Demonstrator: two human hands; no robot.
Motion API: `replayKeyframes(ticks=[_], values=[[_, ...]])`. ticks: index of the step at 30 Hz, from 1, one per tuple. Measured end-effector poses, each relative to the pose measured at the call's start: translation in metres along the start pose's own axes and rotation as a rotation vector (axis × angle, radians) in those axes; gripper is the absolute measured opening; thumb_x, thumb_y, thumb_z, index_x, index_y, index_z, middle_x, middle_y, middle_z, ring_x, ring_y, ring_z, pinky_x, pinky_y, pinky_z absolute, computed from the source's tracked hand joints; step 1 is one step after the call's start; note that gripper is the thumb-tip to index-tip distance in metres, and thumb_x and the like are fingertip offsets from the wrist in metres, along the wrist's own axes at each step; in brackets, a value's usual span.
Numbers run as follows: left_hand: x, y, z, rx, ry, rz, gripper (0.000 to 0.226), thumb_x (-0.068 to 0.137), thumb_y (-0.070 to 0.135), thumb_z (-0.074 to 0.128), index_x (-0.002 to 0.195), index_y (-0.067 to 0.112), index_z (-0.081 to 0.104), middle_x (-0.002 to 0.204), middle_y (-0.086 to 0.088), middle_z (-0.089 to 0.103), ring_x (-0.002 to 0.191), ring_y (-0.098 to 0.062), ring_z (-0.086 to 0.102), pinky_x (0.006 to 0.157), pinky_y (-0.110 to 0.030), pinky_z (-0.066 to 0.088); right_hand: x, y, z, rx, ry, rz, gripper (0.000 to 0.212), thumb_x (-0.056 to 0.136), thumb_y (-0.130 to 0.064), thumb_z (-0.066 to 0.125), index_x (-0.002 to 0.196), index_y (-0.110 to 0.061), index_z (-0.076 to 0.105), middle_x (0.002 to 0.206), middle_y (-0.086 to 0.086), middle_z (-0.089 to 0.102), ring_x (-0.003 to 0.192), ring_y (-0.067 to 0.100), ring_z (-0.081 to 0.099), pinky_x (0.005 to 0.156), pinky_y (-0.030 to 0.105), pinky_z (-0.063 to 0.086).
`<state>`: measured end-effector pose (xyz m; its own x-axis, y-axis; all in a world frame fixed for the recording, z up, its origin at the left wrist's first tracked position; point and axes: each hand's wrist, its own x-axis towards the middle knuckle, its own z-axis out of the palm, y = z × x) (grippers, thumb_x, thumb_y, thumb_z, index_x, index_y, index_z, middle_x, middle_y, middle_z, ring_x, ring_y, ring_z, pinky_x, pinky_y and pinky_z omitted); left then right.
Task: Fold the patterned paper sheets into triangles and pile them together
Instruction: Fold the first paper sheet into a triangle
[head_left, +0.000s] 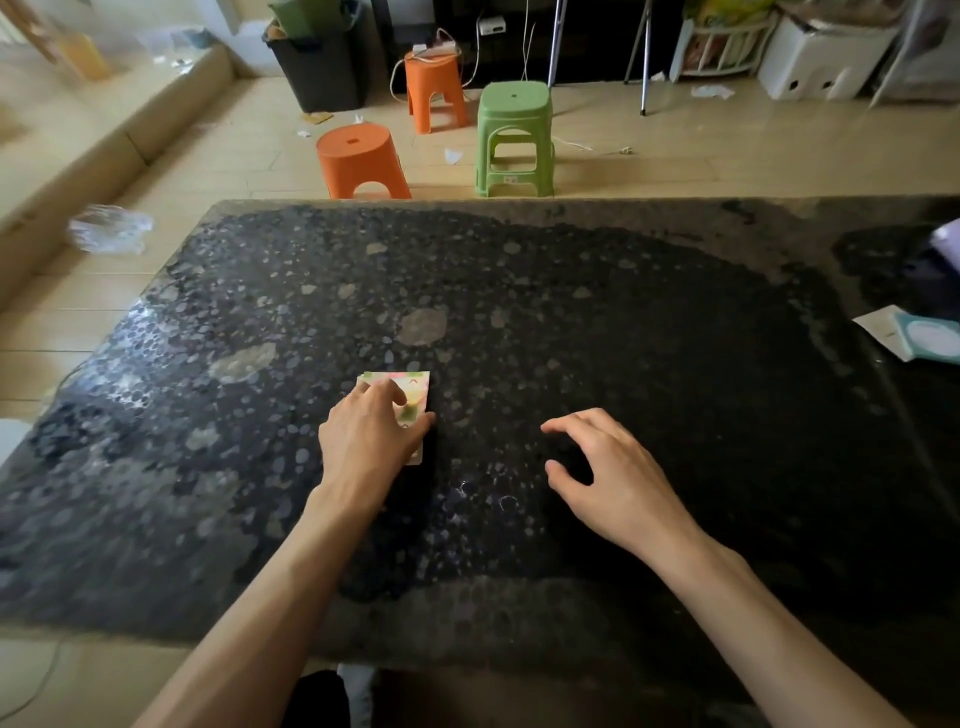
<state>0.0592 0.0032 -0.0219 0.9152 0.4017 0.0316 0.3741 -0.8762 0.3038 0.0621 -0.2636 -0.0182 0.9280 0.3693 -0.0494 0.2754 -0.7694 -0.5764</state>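
Observation:
A folded patterned paper (413, 395), pale with green and pink marks, lies on the dark speckled table (623, 338) left of centre. My left hand (371, 441) lies on top of it with curled fingers and the thumb against its right edge, hiding most of it. I cannot tell how many sheets are under the hand. My right hand (608, 478) hovers to the right, apart from the paper, fingers loosely spread and bent, holding nothing.
At the table's right edge lie a white and teal packet (914, 338) and a purple object (943, 244). Beyond the far edge stand two orange stools (361, 161) and a green stool (514, 137). A plastic bag (111, 228) lies on the floor at left.

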Motion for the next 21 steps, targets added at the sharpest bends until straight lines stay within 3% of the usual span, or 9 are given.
replayKeyframes(ticks=[4, 7, 10, 18, 21], values=[[-0.002, 0.003, -0.006, 0.017, -0.009, -0.008, 0.041, 0.089, 0.056, 0.068, 0.112, 0.022, 0.074, 0.116, -0.006, 0.07, 0.103, -0.031, 0.066, 0.079, -0.039, 0.048, -0.001, 0.003, -0.003, 0.001, 0.007, 0.004, 0.04, 0.099, -0.036, 0.064, 0.139, -0.034, 0.057, 0.135, -0.018, 0.048, 0.127, 0.003, 0.049, 0.095, 0.02, 0.043], [-0.003, 0.007, -0.007, 0.068, 0.01, 0.008, 0.032, 0.096, 0.042, 0.06, 0.1, 0.015, 0.079, 0.096, -0.013, 0.073, 0.082, -0.035, 0.066, 0.069, -0.036, 0.045, -0.003, 0.004, -0.005, -0.006, 0.007, 0.002, 0.038, 0.099, -0.036, 0.063, 0.137, -0.035, 0.058, 0.133, -0.018, 0.049, 0.125, 0.003, 0.05, 0.094, 0.021, 0.045], [-0.006, 0.012, -0.006, 0.14, 0.052, 0.063, 0.04, 0.102, 0.035, 0.053, 0.085, 0.008, 0.077, 0.081, -0.014, 0.069, 0.063, -0.031, 0.057, 0.061, -0.034, 0.039, -0.005, 0.002, -0.006, -0.022, 0.008, -0.004, 0.037, 0.1, -0.036, 0.063, 0.137, -0.034, 0.058, 0.133, -0.018, 0.049, 0.123, 0.003, 0.051, 0.094, 0.022, 0.047], [-0.009, 0.011, -0.005, 0.094, 0.102, 0.05, 0.031, 0.1, 0.032, 0.061, 0.091, 0.008, 0.077, 0.09, -0.018, 0.072, 0.076, -0.04, 0.066, 0.065, -0.035, 0.037, -0.002, 0.0, -0.007, 0.008, 0.011, -0.004, 0.043, 0.1, -0.033, 0.064, 0.142, -0.033, 0.055, 0.138, -0.016, 0.049, 0.125, 0.004, 0.052, 0.096, 0.022, 0.047], [-0.006, 0.004, 0.0, 0.02, 0.1, 0.025, 0.026, 0.097, 0.04, 0.065, 0.096, 0.017, 0.078, 0.099, -0.014, 0.074, 0.087, -0.039, 0.068, 0.068, -0.036, 0.04, -0.001, -0.001, -0.006, 0.01, 0.014, -0.005, 0.043, 0.1, -0.033, 0.064, 0.142, -0.033, 0.055, 0.138, -0.016, 0.049, 0.125, 0.005, 0.053, 0.095, 0.022, 0.047]])
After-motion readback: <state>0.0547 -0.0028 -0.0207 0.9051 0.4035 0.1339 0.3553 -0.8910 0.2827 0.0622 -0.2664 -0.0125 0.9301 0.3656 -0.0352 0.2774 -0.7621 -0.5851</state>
